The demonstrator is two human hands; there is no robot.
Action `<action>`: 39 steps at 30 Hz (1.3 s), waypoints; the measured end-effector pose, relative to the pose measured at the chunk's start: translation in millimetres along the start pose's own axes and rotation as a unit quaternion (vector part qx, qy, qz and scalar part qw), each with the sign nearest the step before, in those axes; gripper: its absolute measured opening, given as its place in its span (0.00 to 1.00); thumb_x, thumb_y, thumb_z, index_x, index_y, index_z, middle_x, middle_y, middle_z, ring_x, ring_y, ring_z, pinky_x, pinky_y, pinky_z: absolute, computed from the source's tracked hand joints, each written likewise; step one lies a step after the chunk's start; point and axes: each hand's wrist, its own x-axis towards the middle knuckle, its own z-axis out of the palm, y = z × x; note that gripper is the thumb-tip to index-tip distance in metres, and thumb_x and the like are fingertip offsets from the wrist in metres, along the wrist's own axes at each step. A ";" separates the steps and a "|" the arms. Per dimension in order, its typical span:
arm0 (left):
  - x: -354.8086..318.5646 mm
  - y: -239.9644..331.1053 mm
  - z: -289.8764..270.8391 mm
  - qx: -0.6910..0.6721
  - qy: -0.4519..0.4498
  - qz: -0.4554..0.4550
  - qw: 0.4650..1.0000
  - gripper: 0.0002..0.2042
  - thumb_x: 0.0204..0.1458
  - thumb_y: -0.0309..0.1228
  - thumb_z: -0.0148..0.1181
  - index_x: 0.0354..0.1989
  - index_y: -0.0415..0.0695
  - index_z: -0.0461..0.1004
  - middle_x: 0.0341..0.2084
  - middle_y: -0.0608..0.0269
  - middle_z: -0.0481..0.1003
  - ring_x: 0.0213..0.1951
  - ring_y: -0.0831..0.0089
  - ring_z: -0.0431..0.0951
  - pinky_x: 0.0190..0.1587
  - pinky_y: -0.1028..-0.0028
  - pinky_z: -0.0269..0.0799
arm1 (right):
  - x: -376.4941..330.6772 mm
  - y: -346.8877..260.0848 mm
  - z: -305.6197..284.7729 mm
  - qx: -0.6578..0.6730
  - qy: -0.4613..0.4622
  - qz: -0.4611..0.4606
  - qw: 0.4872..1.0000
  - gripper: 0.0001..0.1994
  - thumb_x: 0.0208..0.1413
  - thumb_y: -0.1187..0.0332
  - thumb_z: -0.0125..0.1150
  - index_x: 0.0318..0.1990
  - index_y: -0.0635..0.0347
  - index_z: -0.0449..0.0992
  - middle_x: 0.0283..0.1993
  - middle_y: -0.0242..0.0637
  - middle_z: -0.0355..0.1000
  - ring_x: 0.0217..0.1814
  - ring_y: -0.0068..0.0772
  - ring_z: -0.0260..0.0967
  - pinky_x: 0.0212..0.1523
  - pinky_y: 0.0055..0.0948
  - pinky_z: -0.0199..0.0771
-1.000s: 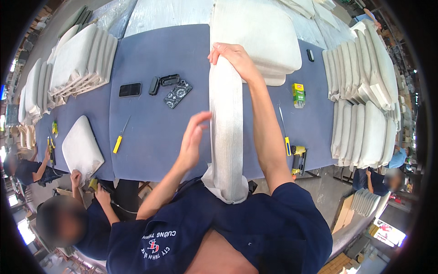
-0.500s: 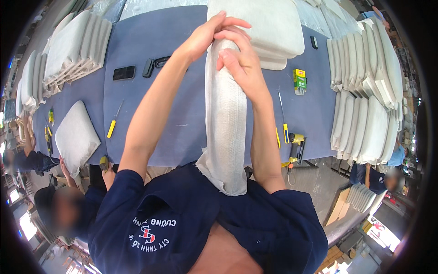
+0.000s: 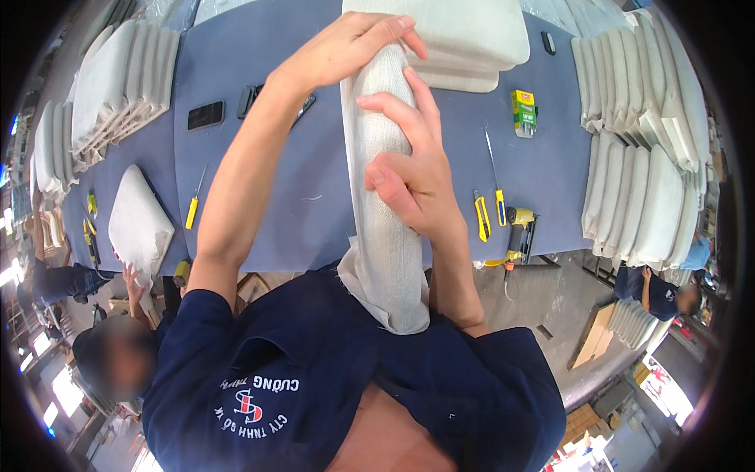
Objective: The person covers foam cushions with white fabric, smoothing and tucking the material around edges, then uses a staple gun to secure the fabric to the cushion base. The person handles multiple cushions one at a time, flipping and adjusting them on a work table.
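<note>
Fabric-covered seat pad (image 3: 391, 263) on edge, its long axis running out from the navy shirt (image 3: 480, 385), both hands over it.

I have the left hand (image 3: 350, 49) at the pad's far end, palm down, fingers bent over the corner; the right hand (image 3: 418, 175) sits closer to the shirt, fingers and thumb spread across the pad's upturned edge. Each grip looks part-curled; whether either pinches the fabric I cannot tell. From both, much of the pad's length lies back toward the shirt, and the loose hem (image 3: 359, 277) at its near end is nearer the right hand. To the pad's right, the bench (image 3: 314, 228) carries a yellow utility knife (image 3: 482, 216) and a screwdriver (image 3: 500, 206).
</note>
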 end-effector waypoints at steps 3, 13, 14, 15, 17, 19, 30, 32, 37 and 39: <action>-4.6 11.1 -0.9 0.042 -0.015 0.009 0.999 0.24 0.74 0.44 0.45 0.38 0.41 0.86 0.43 0.58 0.82 0.54 0.55 0.77 0.63 0.59 0.69 | -14.5 -12.6 -2.2 0.000 -0.005 0.005 1.000 0.16 0.60 0.61 0.67 0.21 0.57 0.78 0.70 0.43 0.71 0.83 0.75 0.42 0.78 0.62 0.50; -14.6 12.9 34.2 0.191 0.111 0.273 0.936 0.19 0.70 0.37 0.49 0.33 0.41 0.84 0.30 0.56 0.80 0.33 0.55 0.79 0.44 0.61 0.77 | -55.2 -41.9 -7.8 0.014 0.007 0.056 0.998 0.20 0.63 0.57 0.64 0.20 0.58 0.78 0.73 0.50 0.70 0.85 0.74 0.41 0.81 0.61 0.45; -14.6 8.1 37.3 0.187 0.125 0.268 0.937 0.19 0.70 0.38 0.50 0.33 0.41 0.84 0.32 0.58 0.80 0.37 0.55 0.78 0.47 0.61 0.75 | -57.7 -39.5 -8.7 0.014 0.006 0.060 0.998 0.22 0.65 0.55 0.63 0.20 0.58 0.78 0.73 0.50 0.70 0.86 0.73 0.41 0.81 0.60 0.44; -15.3 6.2 40.0 0.183 0.140 0.264 0.937 0.19 0.70 0.39 0.50 0.34 0.42 0.85 0.34 0.59 0.80 0.40 0.56 0.78 0.50 0.61 0.74 | -61.0 -31.9 -8.5 0.064 0.032 0.038 0.997 0.24 0.67 0.54 0.60 0.20 0.58 0.79 0.72 0.50 0.71 0.84 0.71 0.44 0.80 0.59 0.47; -31.7 11.8 46.4 0.173 0.138 0.214 0.951 0.20 0.70 0.39 0.50 0.33 0.44 0.87 0.44 0.62 0.80 0.59 0.54 0.75 0.66 0.58 0.67 | -71.8 -7.0 -5.9 0.165 0.081 -0.007 0.983 0.28 0.72 0.51 0.54 0.21 0.58 0.81 0.70 0.51 0.73 0.82 0.68 0.52 0.79 0.58 0.52; -37.6 20.2 52.5 0.185 0.147 0.226 0.945 0.17 0.67 0.36 0.52 0.31 0.46 0.86 0.46 0.63 0.78 0.63 0.51 0.72 0.70 0.52 0.61 | -71.6 29.8 -3.5 0.302 0.267 0.130 0.906 0.27 0.76 0.50 0.47 0.35 0.60 0.85 0.64 0.50 0.77 0.72 0.52 0.69 0.72 0.48 0.65; -119.2 56.2 140.6 0.180 0.188 0.180 0.949 0.07 0.53 0.43 0.68 0.29 0.58 0.85 0.66 0.67 0.74 0.80 0.33 0.43 0.76 0.26 0.30 | 121.1 74.1 -21.5 0.397 -0.207 0.211 0.869 0.28 0.75 0.49 0.50 0.37 0.63 0.88 0.42 0.43 0.86 0.50 0.34 0.80 0.52 0.35 0.77; -144.2 63.9 150.4 0.196 0.134 0.195 0.952 0.08 0.55 0.45 0.67 0.29 0.60 0.86 0.69 0.67 0.73 0.80 0.34 0.41 0.76 0.27 0.28 | 111.3 80.6 -13.9 0.426 -0.156 0.149 0.879 0.29 0.75 0.52 0.51 0.27 0.65 0.86 0.32 0.45 0.83 0.41 0.37 0.81 0.44 0.36 0.78; -156.0 71.5 123.6 0.067 0.004 0.245 0.967 0.14 0.63 0.52 0.62 0.37 0.64 0.91 0.70 0.60 0.73 0.80 0.34 0.46 0.78 0.31 0.25 | 76.7 64.0 -22.5 0.457 -0.081 0.031 0.885 0.24 0.75 0.59 0.54 0.28 0.66 0.82 0.35 0.44 0.81 0.44 0.37 0.79 0.48 0.34 0.76; -145.9 66.0 102.3 0.074 0.130 0.221 0.964 0.23 0.68 0.56 0.50 0.44 0.56 0.87 0.69 0.51 0.72 0.77 0.40 0.58 0.76 0.37 0.42 | 61.0 64.1 -30.2 0.435 -0.046 0.000 0.899 0.22 0.75 0.60 0.54 0.30 0.65 0.83 0.40 0.43 0.80 0.46 0.35 0.77 0.50 0.33 0.75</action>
